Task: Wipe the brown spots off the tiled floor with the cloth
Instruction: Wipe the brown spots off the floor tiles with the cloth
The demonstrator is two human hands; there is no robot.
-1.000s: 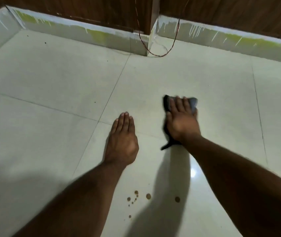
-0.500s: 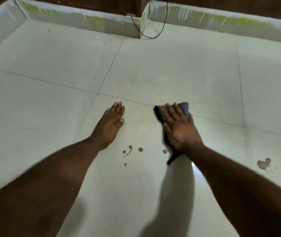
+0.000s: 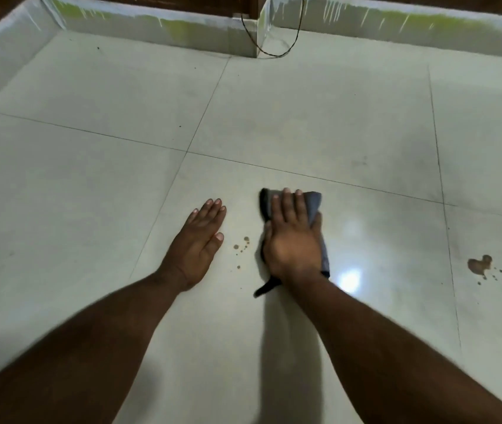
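- Forearms come in from the near edge, one on the left and one on the right, both reaching over the tiled floor (image 3: 320, 123).
- The left hand (image 3: 198, 246) lies flat on the floor with palm down, fingers straight and close together; it holds nothing.
- Small brown spots (image 3: 241, 246) sit on the tile between the two hands, just beside the left thumb and very near the cloth edge.
- The right hand (image 3: 294, 240) presses flat on a grey cloth (image 3: 313, 203), fingers straight on top of it; the hand looks a little blurred.
- The cloth lies on the floor under this hand; its folded end shows beyond the fingertips and a dark tail comes out near the wrist.
- A bigger brown stain (image 3: 479, 265) with little drops around it is well apart, at the right.
- At the far side a pale skirting (image 3: 151, 35) with green marks runs along the wall, and a thin dark wire (image 3: 277, 53) hangs to the floor at the corner.
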